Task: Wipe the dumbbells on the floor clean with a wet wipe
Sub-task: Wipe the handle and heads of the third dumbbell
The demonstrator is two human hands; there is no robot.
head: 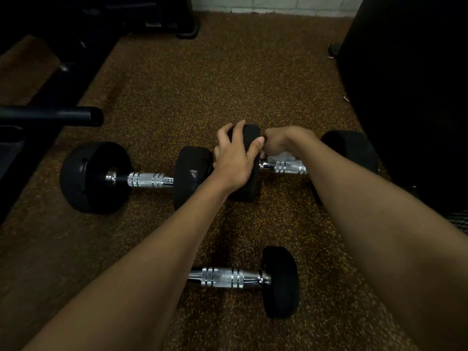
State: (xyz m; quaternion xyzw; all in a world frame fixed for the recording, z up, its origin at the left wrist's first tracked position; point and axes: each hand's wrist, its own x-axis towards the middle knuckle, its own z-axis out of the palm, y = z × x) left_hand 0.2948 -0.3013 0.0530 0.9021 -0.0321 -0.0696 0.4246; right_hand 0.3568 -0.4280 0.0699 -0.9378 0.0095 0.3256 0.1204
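Observation:
Three black dumbbells with chrome handles lie on the speckled brown floor. My left hand grips the left weight head of the right dumbbell. My right hand is closed over that dumbbell's handle beside the head, with a white wet wipe showing under its fingers. The left dumbbell lies next to it, head against head. The near dumbbell lies between my forearms, its left end hidden by my left arm.
A black bench frame with a round bar stands at the left. A large black object fills the right side. Small bits lie on the floor by it. A white tiled wall runs along the back.

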